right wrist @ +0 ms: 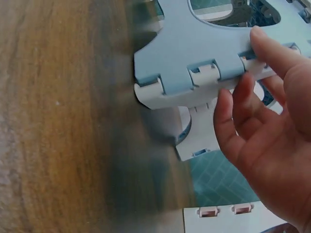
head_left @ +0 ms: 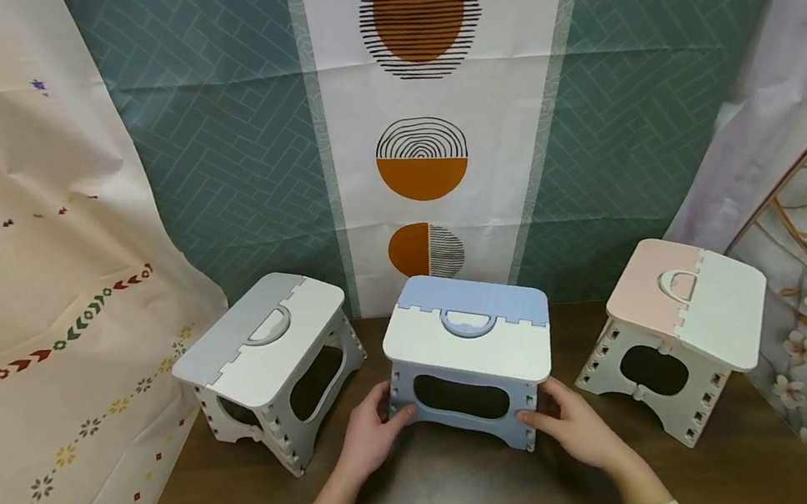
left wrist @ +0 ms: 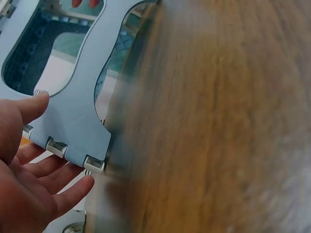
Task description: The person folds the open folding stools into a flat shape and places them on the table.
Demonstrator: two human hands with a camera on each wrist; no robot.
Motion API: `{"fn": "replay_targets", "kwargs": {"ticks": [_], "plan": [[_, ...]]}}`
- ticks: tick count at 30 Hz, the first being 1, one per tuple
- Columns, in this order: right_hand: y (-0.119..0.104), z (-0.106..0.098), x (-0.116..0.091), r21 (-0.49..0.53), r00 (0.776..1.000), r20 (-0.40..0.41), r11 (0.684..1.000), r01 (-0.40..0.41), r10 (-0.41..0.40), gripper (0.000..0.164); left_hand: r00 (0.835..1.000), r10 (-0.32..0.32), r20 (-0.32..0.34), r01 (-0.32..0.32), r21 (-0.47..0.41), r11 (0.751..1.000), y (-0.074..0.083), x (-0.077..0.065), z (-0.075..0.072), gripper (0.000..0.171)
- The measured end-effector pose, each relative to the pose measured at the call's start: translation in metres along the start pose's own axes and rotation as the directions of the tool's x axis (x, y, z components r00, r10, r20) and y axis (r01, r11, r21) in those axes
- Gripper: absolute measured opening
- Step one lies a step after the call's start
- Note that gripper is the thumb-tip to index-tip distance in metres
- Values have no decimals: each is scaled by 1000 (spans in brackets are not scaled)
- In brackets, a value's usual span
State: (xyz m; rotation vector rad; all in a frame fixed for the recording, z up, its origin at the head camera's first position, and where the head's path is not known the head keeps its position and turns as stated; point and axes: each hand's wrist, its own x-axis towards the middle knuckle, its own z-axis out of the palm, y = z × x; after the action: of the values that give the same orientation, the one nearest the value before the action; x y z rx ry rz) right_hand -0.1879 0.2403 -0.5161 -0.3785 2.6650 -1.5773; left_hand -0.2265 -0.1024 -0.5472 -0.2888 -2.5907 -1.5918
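Observation:
A blue and white folding stool (head_left: 472, 353) stands unfolded at the middle of the table, its curved carry handle (head_left: 468, 322) set in the top. My left hand (head_left: 371, 432) grips its left side; in the left wrist view the thumb (left wrist: 35, 108) lies on the blue leg panel (left wrist: 73, 116) and the fingers reach behind the hinged corner. At the opposite end my right hand (head_left: 574, 426) holds the matching corner. The right wrist view has that thumb (right wrist: 265, 42) over the blue panel (right wrist: 170, 53), with curled fingers at the white hinged side (right wrist: 206, 77).
To the left stands a grey and white folding stool (head_left: 270, 336), angled inward. A pink and white one (head_left: 690, 305) is at the right. Behind them hangs a green and white patterned cloth (head_left: 231, 139), and more patterned cloth (head_left: 43, 330) borders the wooden table (head_left: 470, 487).

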Motion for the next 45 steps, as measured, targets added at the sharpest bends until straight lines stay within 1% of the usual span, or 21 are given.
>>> {"fn": "replay_targets", "kwargs": {"ticks": [3, 5, 8, 14, 16, 20, 22, 26, 30, 33, 36, 40, 45], "plan": [[2, 0, -1, -20, 998, -66, 1000, 5, -6, 48, 1000, 1, 3, -1, -6, 1000, 0, -1, 2, 58], [3, 1, 0, -20, 995, -96, 1000, 4, -6, 47, 1000, -1, 2, 1, -12, 1000, 1, -2, 3, 58], [5, 3, 1, -15, 990, -136, 999, -34, 31, 53, 1000, -8, 1, 8, -13, 1000, 2, -3, 4, 58], [11, 6, 2, -48, 962, -217, 982, -180, 166, 80, 1000, 1, 10, -1, -16, 1000, 4, -5, 5, 63], [14, 7, 1, -44, 957, -218, 977, -208, 194, 86, 1000, 10, 13, -10, -21, 1000, 4, -5, 5, 64], [20, 11, 0, -3, 951, -178, 967, -256, 252, 89, 1000, 18, 11, -18, -20, 1000, 4, -7, 6, 63], [22, 14, -1, 21, 950, -163, 964, -266, 266, 87, 1000, 22, 12, -22, -21, 1000, 3, -8, 6, 62], [25, 19, -1, 21, 954, -171, 969, -248, 248, 77, 999, 31, 18, -30, -32, 999, 4, -10, 6, 61], [25, 22, 1, 29, 955, -186, 973, -230, 232, 69, 998, 54, 12, -54, 26, 998, 5, -10, 8, 63], [25, 23, 2, 56, 953, -192, 972, -228, 235, 66, 997, 73, 0, -73, 86, 994, 5, -10, 11, 61], [26, 24, 2, 76, 952, -193, 971, -225, 235, 66, 996, 83, -18, -81, 122, 989, 6, -9, 14, 61], [29, 25, 3, 94, 952, -190, 970, -225, 239, 66, 997, 75, -35, -70, 116, 991, 7, -8, 16, 65], [33, 25, 2, 106, 949, -191, 967, -233, 250, 68, 1000, 12, -15, -11, 72, 997, 8, -9, 18, 65]]}}
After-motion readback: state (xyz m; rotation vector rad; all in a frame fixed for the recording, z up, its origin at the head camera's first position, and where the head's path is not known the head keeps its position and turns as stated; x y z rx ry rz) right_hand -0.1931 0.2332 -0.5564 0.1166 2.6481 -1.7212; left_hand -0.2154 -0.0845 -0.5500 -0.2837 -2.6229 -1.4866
